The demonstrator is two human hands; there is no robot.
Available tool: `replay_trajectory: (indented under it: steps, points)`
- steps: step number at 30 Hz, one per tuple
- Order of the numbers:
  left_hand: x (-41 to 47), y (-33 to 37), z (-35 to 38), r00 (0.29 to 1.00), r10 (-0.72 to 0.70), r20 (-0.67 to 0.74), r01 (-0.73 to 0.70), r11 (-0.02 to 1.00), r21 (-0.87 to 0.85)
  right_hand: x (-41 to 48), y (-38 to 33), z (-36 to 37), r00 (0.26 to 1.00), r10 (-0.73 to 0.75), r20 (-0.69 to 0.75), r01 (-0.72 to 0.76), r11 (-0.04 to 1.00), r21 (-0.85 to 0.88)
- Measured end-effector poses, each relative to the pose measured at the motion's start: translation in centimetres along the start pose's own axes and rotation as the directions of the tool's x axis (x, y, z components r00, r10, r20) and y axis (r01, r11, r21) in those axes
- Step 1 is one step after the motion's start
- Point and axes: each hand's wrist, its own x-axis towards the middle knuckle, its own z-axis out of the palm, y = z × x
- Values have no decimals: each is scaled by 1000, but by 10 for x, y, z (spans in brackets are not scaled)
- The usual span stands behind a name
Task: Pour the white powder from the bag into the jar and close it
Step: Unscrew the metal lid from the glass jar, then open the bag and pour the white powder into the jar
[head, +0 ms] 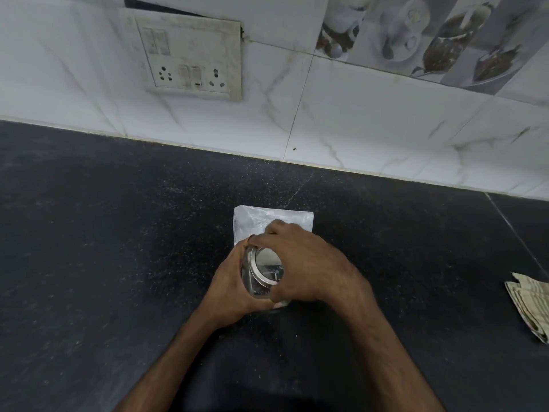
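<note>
A clear glass jar (249, 282) stands on the dark counter near the middle. My left hand (230, 288) wraps around its side. A shiny metal lid (264, 267) sits on the jar's mouth, and my right hand (300, 263) grips the lid from above with curled fingers. Just behind the jar lies a clear plastic bag (252, 220), flat against the counter and partly hidden by my right hand. Whether any powder is in the jar or the bag cannot be made out.
The black stone counter (118, 248) meets a white tiled wall (371, 114) at the back. A switch and socket plate (190, 55) is on the wall at upper left. A folded striped cloth (528, 304) lies at the right edge.
</note>
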Motion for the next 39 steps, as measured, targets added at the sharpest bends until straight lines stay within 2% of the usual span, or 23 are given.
replay_trajectory:
  steps: [3,6,8,9,11,13,16,18,23,26,27,28,30,32,34,36,39]
  points:
    - [0,1,-1,1000,0,2,0,1000,14,-8,10,-19,999,-15,-46,16,999,29]
    - [0,-2,-1,1000,14,4,-14,999,31,-28,31,-29,951,84,-299,-20,977,212]
    - [1,-3,-2,1000,20,9,-21,999,39,-44,50,-15,846,209,-490,-44,944,327]
    - [1,-4,-2,1000,20,13,-20,999,37,-51,59,-2,787,303,-538,-67,908,413]
    - [1,-6,-2,1000,20,19,-20,999,36,-61,75,33,688,507,-519,-78,763,641]
    - [1,-7,-2,1000,19,24,-20,999,43,-66,90,74,608,632,-481,-60,640,766]
    - [1,-9,-2,999,22,25,-23,999,44,-68,104,120,488,692,-532,-108,652,750]
    - [2,-9,-2,999,31,26,-32,998,49,-67,111,138,455,686,-568,-151,688,710]
    - [2,-9,-5,998,37,55,-40,998,58,-56,119,161,509,647,-568,-257,743,617]
    - [5,-9,-16,987,29,156,-23,999,-36,-53,122,167,536,648,-541,-282,742,608]
    - [7,-10,-20,988,47,149,-36,996,-76,-53,122,167,556,643,-527,-292,744,601]
    - [10,-11,-25,993,60,101,-50,994,-99,-53,121,165,579,636,-511,-303,749,589]
    - [18,-14,-33,996,33,-80,-39,996,-76,-51,118,154,591,625,-510,-350,768,536]
    - [33,-16,-41,965,-58,-255,72,996,48,-42,116,135,545,633,-550,-375,770,516]
    - [54,-20,-46,929,-199,-312,265,947,183,-25,115,110,528,658,-536,-338,742,579]
    - [75,-22,-49,898,-340,-279,408,881,241,-1,115,84,596,697,-398,-337,667,665]
    - [93,-18,-47,890,-402,-214,451,846,285,34,115,65,703,690,-172,-409,590,696]
